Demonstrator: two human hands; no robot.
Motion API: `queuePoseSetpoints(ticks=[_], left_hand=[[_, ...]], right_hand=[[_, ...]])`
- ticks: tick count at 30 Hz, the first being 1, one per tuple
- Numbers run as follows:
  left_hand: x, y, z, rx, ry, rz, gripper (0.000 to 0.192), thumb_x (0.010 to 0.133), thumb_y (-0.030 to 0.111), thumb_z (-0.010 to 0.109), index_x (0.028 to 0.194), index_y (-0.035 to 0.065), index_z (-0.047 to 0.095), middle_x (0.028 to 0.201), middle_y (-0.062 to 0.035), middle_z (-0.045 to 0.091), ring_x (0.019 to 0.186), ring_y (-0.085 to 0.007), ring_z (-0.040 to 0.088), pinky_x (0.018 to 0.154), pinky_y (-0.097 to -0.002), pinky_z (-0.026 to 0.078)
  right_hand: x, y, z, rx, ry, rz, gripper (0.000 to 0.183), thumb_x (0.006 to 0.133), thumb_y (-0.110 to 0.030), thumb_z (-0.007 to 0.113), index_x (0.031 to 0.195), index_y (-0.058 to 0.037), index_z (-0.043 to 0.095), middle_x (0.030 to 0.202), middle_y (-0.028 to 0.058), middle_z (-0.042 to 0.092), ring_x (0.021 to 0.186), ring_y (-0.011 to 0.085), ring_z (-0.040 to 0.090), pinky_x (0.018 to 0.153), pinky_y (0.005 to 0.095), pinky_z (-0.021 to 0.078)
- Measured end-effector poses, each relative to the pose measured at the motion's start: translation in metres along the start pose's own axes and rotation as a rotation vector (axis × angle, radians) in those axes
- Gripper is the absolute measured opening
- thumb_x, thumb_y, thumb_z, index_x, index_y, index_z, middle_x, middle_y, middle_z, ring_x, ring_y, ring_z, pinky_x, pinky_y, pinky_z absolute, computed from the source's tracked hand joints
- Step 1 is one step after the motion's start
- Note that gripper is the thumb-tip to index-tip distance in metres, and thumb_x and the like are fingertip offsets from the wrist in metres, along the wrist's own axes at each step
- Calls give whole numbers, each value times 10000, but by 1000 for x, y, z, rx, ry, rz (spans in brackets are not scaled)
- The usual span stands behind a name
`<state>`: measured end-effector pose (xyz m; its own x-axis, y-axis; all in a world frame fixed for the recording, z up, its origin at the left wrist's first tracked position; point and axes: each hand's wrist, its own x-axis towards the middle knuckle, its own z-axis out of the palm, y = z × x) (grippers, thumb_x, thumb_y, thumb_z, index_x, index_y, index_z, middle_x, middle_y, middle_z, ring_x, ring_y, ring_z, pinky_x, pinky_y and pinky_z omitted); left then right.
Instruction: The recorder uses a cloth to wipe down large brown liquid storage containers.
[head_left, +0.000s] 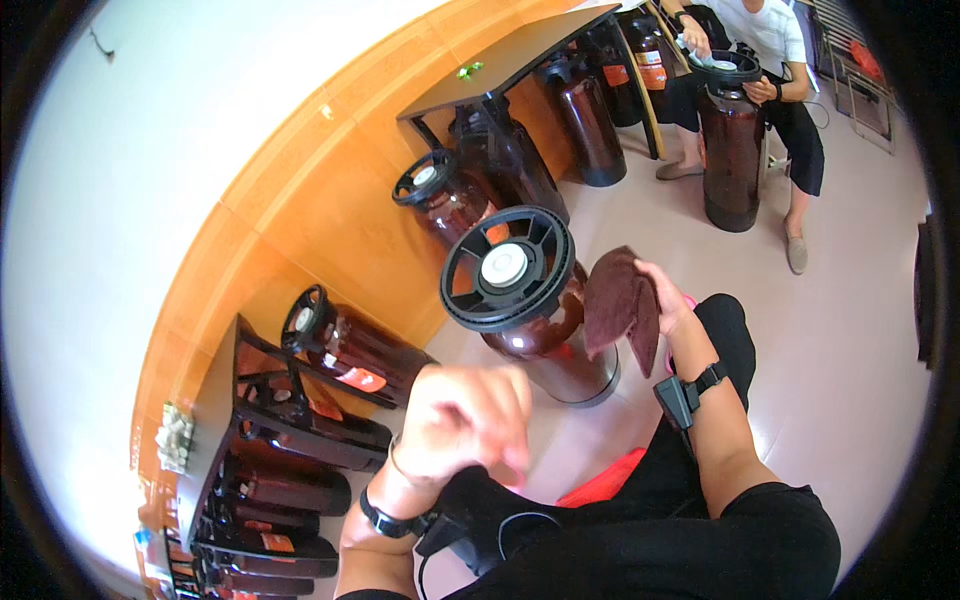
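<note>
A brown plastic keg (536, 352) stands upright on the floor in front of me. Its black ring handle (457, 304) surrounds a white round cap (504, 265). To the right of the keg, my right hand (664, 296) grips a folded dark brown cloth (621, 300), close to the keg's side. My left hand (469, 420) is raised nearer the camera, below the keg in the picture, with its fingers curled and blurred; whether something small is in it cannot be told. Both wrists wear black straps with small devices.
More brown kegs (375, 345) stand along the orange tiled wall, many under black tables (517, 64). At the upper right, a seated person (757, 37) wipes another keg (731, 157). A red item (600, 476) lies by my legs. A folding metal frame (855, 97) stands farther back.
</note>
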<state>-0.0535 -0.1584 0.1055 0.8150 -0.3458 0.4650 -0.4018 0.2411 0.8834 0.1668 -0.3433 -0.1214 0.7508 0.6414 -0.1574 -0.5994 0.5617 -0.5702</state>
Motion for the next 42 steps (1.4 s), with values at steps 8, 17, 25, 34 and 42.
queuePoseSetpoints(ticks=[8,17,25,34,42], left_hand=[[23,53,48,-216,-638,332,85,862,99,617,866,27,662,829,-166,645,601,-219,595,512,-257,466],[13,47,15,131,-898,190,199,888,184,558,760,33,575,775,-104,592,654,-282,562,551,-358,433],[38,-64,-79,639,-25,-182,239,914,121,544,707,5,518,775,-56,548,731,-127,514,673,-259,418],[43,-133,-115,1409,27,-69,487,663,454,761,885,54,593,865,-95,597,845,-262,579,729,-332,476],[26,-130,-116,1518,7,-31,252,709,269,717,780,74,575,781,-74,556,710,-265,596,589,-350,482]], right_hand=[[19,10,-30,310,117,-201,362,863,-380,520,1058,-84,595,987,93,634,867,243,589,781,407,480],[27,18,-4,309,222,-178,357,856,-373,560,1047,-75,600,968,97,633,845,243,592,758,402,489],[39,26,8,407,266,-212,461,895,-474,454,1107,-82,571,991,107,624,874,279,583,779,448,478],[38,39,45,118,381,-285,501,892,-521,466,1106,-86,591,1105,101,603,1020,269,556,862,419,446],[49,71,42,-1481,89,-885,381,910,-247,461,1208,-15,510,1370,219,381,1315,397,290,1079,452,250]])
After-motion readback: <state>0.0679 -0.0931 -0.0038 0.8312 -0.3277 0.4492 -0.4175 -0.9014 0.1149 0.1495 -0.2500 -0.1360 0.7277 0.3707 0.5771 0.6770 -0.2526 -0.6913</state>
